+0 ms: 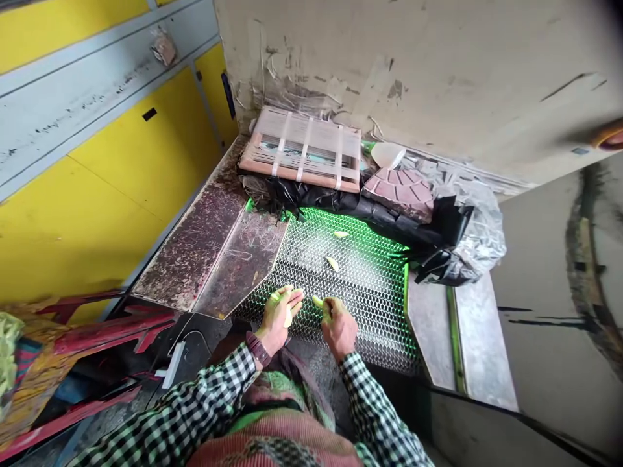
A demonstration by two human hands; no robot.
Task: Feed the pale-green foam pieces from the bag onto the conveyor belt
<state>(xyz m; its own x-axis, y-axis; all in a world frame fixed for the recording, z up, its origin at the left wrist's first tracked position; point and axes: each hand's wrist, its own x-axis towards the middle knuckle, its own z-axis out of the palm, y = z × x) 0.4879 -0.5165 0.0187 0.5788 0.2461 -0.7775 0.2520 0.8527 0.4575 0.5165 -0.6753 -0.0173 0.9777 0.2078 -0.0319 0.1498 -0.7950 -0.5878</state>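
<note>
**One wire mesh [363, 285], four pale pieces [332, 263]**

Nearest, at 6 o'clock, the left hand [280, 321] curls narrowly around one piece, and the right hand [338, 327] pinches another, both over the wire mesh. Two more pieces lie on it toward 12 o'clock. Farther off sit one strapped bundle of boards [299, 152] at 12 o'clock, one paving tile [399, 193] and one white bottle [387, 154] at 1 o'clock.
</note>
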